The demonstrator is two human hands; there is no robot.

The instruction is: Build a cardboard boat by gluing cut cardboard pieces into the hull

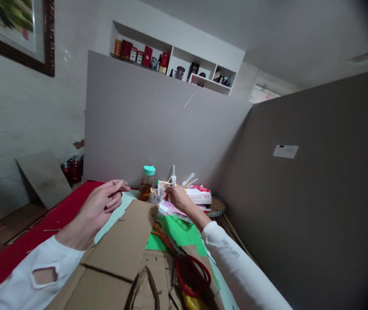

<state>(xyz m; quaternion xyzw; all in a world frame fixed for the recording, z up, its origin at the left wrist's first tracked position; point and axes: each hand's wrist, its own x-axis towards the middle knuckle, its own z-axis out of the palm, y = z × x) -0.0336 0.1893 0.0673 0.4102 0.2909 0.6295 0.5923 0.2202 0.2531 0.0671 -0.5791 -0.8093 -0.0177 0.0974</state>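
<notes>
Raised over the left edge of the cardboard (122, 237), my left hand (104, 204) has its thumb and fingers pinched together; a small brownish bit seems to show at the tips, too small to name. My right hand (178, 199) reaches to the cups of sticks and tools at the back, its fingers closed near a white cup (156, 197). What those fingers hold is hidden. Orange-handled scissors (163, 234) and red-handled scissors (193, 273) lie on the cardboard and green sheet (184, 234) between my arms.
A bottle with a teal lid (147, 183) stands at the back, left of the cup. A white and red tissue pack (200, 196) and a woven basket (216, 206) sit at the right. Grey panels (158, 125) enclose the back and right side.
</notes>
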